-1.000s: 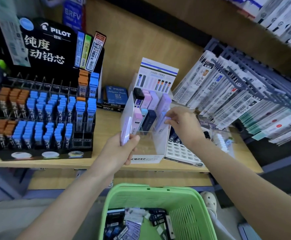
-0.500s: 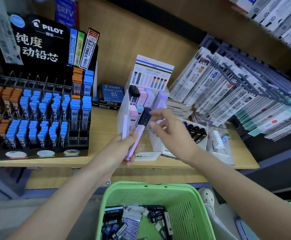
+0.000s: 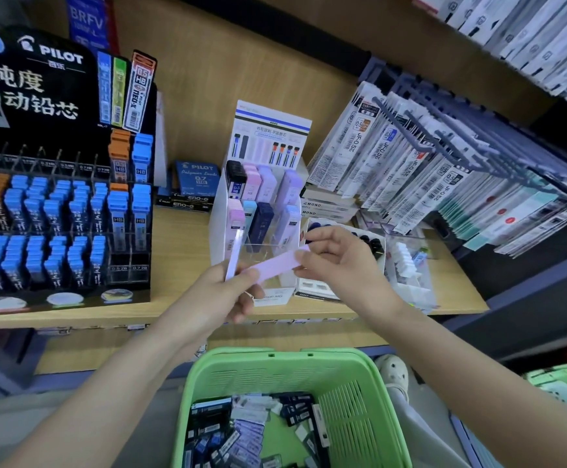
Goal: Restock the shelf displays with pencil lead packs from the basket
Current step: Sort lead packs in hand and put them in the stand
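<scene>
My left hand [image 3: 223, 295] grips a thin lilac lead pack [image 3: 234, 255] that stands upright in its fingers. My right hand [image 3: 339, 261] pinches the right end of a pink lead pack [image 3: 280, 264], which lies flat between both hands; its left end reaches my left hand. Both hands hover in front of the white display [image 3: 219, 211] with pink, lilac, light-blue and dark packs in its slots. The green basket [image 3: 261, 369] below holds several loose lead packs [image 3: 241, 430].
A black Pilot display [image 3: 55, 211] full of blue and orange lead tubes stands at the left on the wooden shelf [image 3: 174, 251]. Hanging refill packs [image 3: 427, 170] fill the right. Small clear bins [image 3: 407, 261] sit right of the white display.
My right hand has drawn the pink pack out of my left hand's bundle and turned it level. The left hand keeps one lilac pack upright.
</scene>
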A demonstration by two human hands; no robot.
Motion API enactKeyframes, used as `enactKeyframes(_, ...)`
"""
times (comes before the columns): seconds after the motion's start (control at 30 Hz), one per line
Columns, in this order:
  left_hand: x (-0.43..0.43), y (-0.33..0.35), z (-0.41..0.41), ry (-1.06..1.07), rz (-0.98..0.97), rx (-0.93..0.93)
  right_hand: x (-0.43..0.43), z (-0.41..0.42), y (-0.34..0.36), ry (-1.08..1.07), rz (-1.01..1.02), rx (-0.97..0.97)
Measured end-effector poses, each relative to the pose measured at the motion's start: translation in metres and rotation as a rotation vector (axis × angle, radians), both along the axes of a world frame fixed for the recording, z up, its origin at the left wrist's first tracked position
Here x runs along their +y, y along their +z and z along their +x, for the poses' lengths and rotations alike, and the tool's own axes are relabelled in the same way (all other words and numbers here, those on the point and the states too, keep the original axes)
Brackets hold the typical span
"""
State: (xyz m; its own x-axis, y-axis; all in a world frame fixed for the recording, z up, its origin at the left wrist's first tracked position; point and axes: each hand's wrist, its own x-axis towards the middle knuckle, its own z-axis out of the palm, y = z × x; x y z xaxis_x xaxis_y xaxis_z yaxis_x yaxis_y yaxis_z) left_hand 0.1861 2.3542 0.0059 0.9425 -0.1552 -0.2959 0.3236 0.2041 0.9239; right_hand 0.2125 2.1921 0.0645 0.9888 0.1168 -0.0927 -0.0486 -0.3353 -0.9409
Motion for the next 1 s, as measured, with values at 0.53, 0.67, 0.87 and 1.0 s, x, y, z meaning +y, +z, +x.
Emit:
enactKeyframes(0.53,-0.015,0.002,0.003,0.012,0.209,-0.203,0.0,-0.018,-0.023,0.19,-0.359,-0.108)
enactKeyframes(0.67,-0.011,0.002,0.004,0.065,0.205,-0.162,-0.012,0.01,-0.01,0.025,-0.382,-0.236)
enactKeyframes(0.87,-0.008,0.006,0.009,0.106,0.168,-0.146,-0.014,0.049,-0.006,-0.009,-0.42,-0.411)
enactKeyframes(1.0,-0.006,0.004,0.011,0.114,0.162,-0.148,-0.011,0.065,-0.014,0.004,-0.465,-0.39)
